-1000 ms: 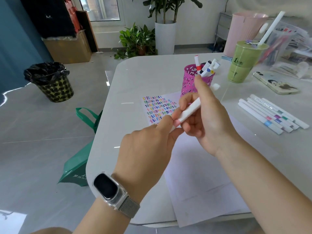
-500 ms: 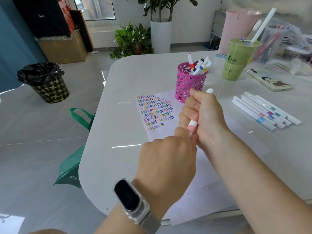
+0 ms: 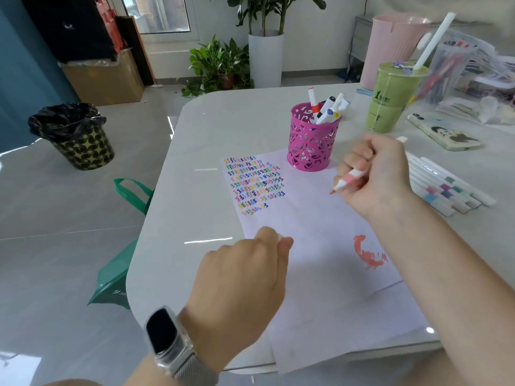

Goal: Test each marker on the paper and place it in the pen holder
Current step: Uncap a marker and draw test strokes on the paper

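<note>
Pink-banded marker (image 3: 351,178) — uncapped, tip tilted down above the white paper (image 3: 320,218) — sits gripped in the curled right hand (image 3: 376,174). Left hand (image 3: 245,277) pinches its cap (image 3: 279,238); the pen holder (image 3: 312,144) stands just beyond.

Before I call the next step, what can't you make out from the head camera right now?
- Cap: mostly hidden inside the left hand.
- Marker: barrel covered by the right hand; tip blurred.
- Unused markers: partly behind the right hand; blurred.
- Pen holder: marker count unclear, they overlap.
</note>
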